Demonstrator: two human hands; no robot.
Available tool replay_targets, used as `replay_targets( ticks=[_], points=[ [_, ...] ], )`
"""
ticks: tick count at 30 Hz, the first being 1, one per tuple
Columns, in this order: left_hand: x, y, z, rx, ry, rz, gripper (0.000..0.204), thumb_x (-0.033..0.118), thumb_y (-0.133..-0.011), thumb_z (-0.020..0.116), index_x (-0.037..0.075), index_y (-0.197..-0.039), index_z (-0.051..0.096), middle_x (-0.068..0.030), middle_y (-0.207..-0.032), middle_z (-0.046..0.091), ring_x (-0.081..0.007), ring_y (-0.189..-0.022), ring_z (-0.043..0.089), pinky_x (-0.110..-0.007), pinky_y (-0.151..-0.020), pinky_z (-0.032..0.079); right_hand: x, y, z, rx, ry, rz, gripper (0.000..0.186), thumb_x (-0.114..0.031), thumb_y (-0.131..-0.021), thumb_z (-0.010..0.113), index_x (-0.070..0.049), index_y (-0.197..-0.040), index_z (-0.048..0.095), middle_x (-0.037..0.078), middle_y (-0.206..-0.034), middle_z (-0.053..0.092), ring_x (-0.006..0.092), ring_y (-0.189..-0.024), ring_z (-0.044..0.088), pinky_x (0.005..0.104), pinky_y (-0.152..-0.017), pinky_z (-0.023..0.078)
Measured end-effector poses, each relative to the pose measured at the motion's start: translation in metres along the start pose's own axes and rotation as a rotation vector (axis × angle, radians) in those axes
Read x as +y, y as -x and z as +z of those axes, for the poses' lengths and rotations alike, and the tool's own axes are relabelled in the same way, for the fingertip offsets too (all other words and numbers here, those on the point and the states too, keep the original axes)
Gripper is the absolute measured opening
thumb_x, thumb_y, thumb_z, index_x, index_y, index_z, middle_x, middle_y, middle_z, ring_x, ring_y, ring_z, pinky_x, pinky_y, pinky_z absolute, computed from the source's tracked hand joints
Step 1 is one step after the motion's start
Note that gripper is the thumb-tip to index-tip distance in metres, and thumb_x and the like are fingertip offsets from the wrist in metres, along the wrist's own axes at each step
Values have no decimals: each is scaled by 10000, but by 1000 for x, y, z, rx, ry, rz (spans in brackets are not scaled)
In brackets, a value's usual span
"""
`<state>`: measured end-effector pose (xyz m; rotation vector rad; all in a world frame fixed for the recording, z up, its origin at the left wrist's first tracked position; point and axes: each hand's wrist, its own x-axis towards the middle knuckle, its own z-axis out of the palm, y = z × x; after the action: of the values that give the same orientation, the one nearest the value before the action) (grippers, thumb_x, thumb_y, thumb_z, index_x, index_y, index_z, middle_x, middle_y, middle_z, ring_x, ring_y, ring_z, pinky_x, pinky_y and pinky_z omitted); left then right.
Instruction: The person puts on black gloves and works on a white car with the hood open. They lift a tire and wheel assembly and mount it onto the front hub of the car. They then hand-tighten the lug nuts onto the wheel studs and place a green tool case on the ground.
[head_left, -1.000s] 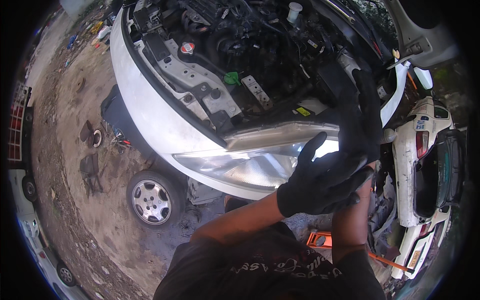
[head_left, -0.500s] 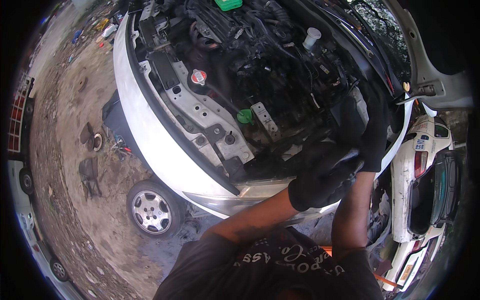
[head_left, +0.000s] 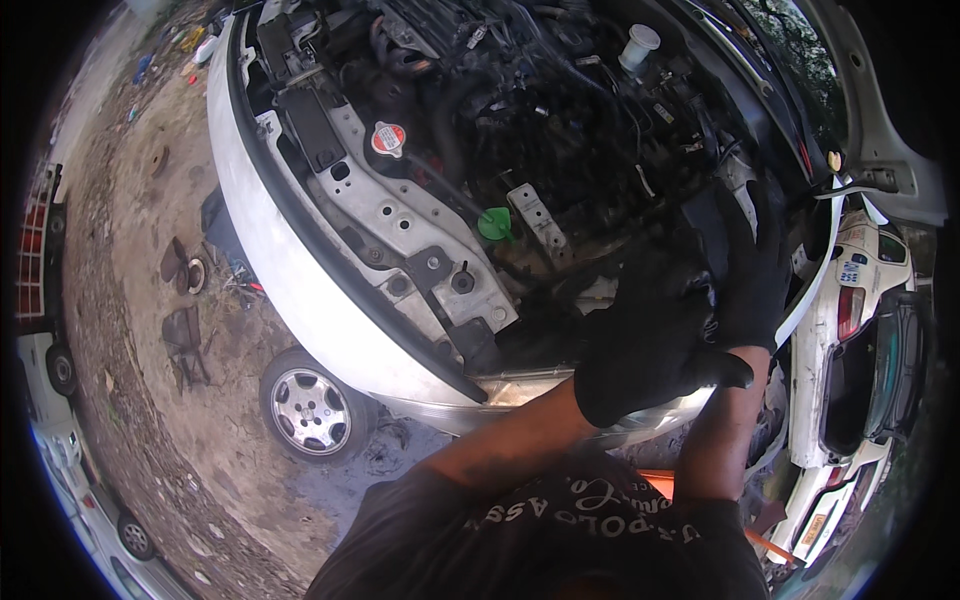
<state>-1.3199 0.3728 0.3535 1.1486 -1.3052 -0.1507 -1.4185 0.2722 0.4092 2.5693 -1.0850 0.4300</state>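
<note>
Both my hands wear black gloves and are at the front corner of a white car's engine bay [head_left: 560, 180]. My left hand [head_left: 640, 345] is above the headlight [head_left: 530, 388], its thumb stretched out toward my right wrist. Its other fingers blend into the dark parts below, but no held thing shows. My right hand [head_left: 752, 285] reaches farther in beside the fender, its fingers stretched away from me along a dark panel or box. I see nothing in its grip. The two hands are close together.
A green funnel-like cap [head_left: 494, 223], a metal bracket [head_left: 538, 222], a radiator cap [head_left: 388, 139] and a white-lidded reservoir [head_left: 639, 47] are in the bay. A loose wheel [head_left: 312, 412] is by the bumper. Another white car [head_left: 808, 380] stands at right.
My left hand has opened from a bent, pinched shape, its thumb now extended. My right hand stays reaching into the bay. The view has shifted slightly, and a green thing at the top has left it.
</note>
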Motion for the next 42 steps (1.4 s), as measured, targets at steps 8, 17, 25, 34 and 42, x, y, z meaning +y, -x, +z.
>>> replay_targets(
  ticks=[8, 17, 25, 34, 42],
  points=[
    [3, 18, 47, -46, 51, 184, 461, 351, -741, 799, -6, -982, 634, -171, -1066, 595, -338, -936, 630, -442, -744, 521, 42, 53, -44, -205, 419, 78, 566, -307, -841, 619, -101, -1364, 546, 176, -1445, 466, 367, -1413, 336, 529, -1160, 233],
    [122, -22, 90, 101, 0, 90, 248, 244, -796, 619, 9, -874, 629, -201, -971, 614, -335, -772, 648, -491, -692, 505, 44, 89, -81, -463, 244, -329, 638, -505, -939, 508, -109, -1437, 461, 193, -1470, 435, 388, -1423, 324, 587, -1161, 202],
    [159, 0, 135, -209, 223, 29, 246, 260, -776, 622, 20, -736, 579, -188, -635, 557, -390, -619, 579, -552, -632, 455, 65, 76, -46, -309, 99, -355, 692, -463, -928, 572, -120, -1498, 381, 188, -1532, 352, 365, -1448, 287, 543, -1150, 249],
    [88, -26, 106, -87, 10, 518, 170, 175, -764, 660, 21, -833, 633, -121, -817, 558, -297, -686, 588, -447, -540, 471, 141, 23, -47, 226, -1132, 441, 596, -379, -1017, 459, -27, -1484, 347, 191, -1501, 397, 383, -1416, 334, 465, -1158, 295],
    [30, -18, 36, -131, -47, 336, 240, 137, -798, 646, 42, -1004, 566, -160, -931, 579, -346, -796, 592, -466, -685, 487, 92, -15, -27, 603, -2267, 626, 742, -536, -972, 458, 22, -1453, 373, 262, -1478, 409, 411, -1386, 368, 565, -1161, 251]
  ],
)
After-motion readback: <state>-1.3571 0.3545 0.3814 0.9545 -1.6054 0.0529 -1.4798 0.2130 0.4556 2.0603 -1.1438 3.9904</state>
